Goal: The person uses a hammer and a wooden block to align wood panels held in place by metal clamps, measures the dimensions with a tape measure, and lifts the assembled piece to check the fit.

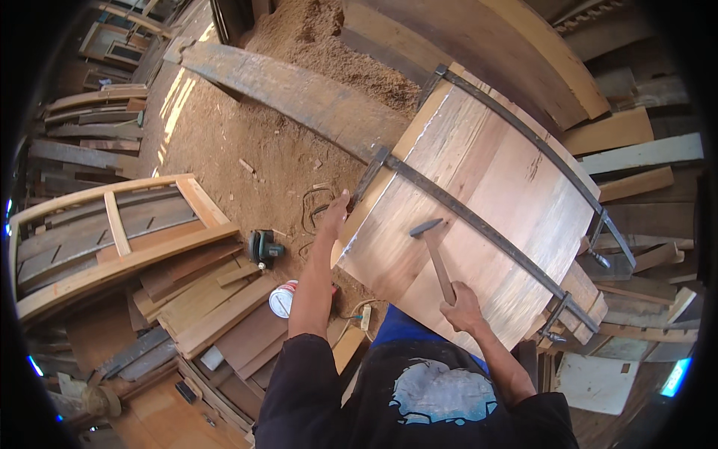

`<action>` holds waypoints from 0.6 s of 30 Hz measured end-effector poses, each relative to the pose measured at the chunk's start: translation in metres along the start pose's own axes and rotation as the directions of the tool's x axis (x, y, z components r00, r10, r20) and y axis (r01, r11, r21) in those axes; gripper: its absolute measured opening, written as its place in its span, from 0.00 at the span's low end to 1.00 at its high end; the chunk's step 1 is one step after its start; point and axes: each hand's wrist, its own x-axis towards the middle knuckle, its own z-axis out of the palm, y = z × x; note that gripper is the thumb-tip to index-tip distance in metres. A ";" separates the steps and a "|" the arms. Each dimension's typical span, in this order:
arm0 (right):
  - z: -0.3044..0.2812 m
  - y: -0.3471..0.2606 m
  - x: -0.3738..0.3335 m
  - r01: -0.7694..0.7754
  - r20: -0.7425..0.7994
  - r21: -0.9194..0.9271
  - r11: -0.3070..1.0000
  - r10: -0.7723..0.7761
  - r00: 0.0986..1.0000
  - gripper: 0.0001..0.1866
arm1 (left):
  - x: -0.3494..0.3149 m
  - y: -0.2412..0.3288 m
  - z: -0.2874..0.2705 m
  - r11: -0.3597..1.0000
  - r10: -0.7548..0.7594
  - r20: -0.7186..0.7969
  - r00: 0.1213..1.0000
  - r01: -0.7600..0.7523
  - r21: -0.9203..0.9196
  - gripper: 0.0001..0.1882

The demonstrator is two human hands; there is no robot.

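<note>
Fingers of the right hand [465, 308] wrap around the handle of a hammer [439, 266], whose dark head is over the wide wooden panel [516, 187] in front of the person. The left hand [336, 213] is at the panel's left edge, beside the end of the nearer bar clamp [464, 207]; whether its fingers grip anything, I cannot tell. A farther bar clamp [527, 127] also spans the panel. A power tool [263, 248] lies on the sawdust-covered floor [224, 150].
</note>
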 end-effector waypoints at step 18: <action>-0.036 -0.120 0.117 0.186 -0.273 -0.337 0.923 -0.284 0.919 0.25 | 0.010 -0.012 -0.010 0.835 0.168 0.143 0.975 -0.218 0.506 0.16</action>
